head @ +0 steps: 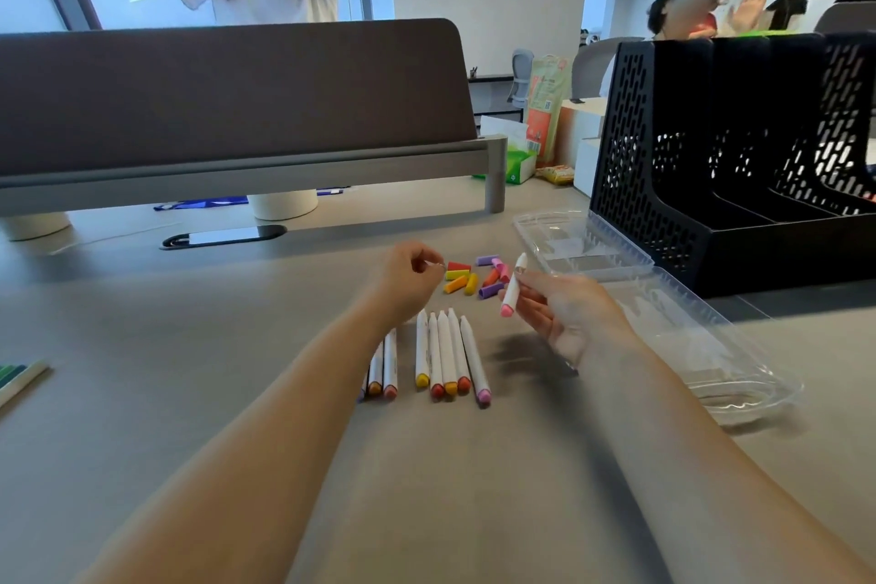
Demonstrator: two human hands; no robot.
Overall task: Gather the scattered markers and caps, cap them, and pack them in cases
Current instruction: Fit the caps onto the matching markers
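My right hand (564, 315) holds a white marker with a pink end (513, 287), its uncapped tip pointing up and away. My left hand (407, 277) hovers just left of a heap of loose coloured caps (474, 276), its fingers curled and thumb and forefinger pinched together; I cannot tell whether anything is between them. Several white uncapped markers (448, 353) lie side by side on the grey desk in front of the hands, coloured ends toward me. More markers (384, 368) lie partly hidden under my left forearm. An open clear plastic case (663, 299) lies to the right.
A black mesh file organiser (739, 147) stands at the back right behind the case. A grey desk divider (227, 109) runs along the back, with a phone (225, 236) lying below it. Green markers (19, 377) poke in at the left edge. People stand beyond the desk.
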